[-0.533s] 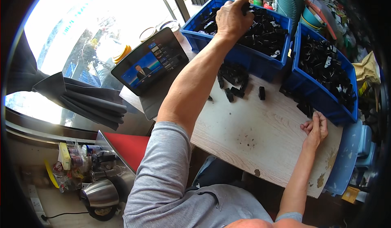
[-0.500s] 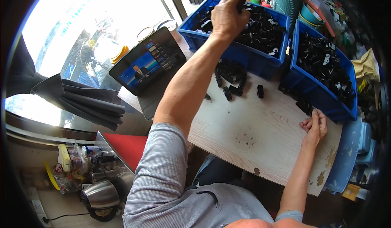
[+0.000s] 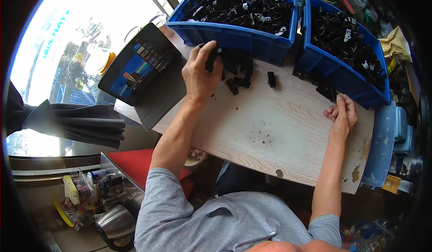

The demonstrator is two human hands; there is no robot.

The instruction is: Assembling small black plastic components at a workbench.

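Observation:
My left hand (image 3: 200, 74) is over the table's left half, in front of the larger blue crate (image 3: 229, 37). Its fingers curl around black plastic parts (image 3: 211, 59), mostly hidden by the hand. Beside it lies a heap of similar black parts (image 3: 236, 62), with a few loose ones and a single black piece (image 3: 272, 79) standing apart. At the table's right, my right hand (image 3: 342, 114) is closed, thumb and fingers pressed together. Its fingertips are close to a black part (image 3: 325, 91) at the foot of the smaller blue crate (image 3: 346, 65); what they pinch cannot be made out.
Both crates are filled with black parts, some with pale metal pieces. A tablet (image 3: 139, 67) showing video stands at the left by the window. Blue plastic lids or bins (image 3: 382, 148) sit beyond the table's right edge. A metal kettle (image 3: 116, 222) stands at lower left.
My left hand has come from above the larger crate down to the heap on the table. My right hand stays by the smaller crate. The view has shifted.

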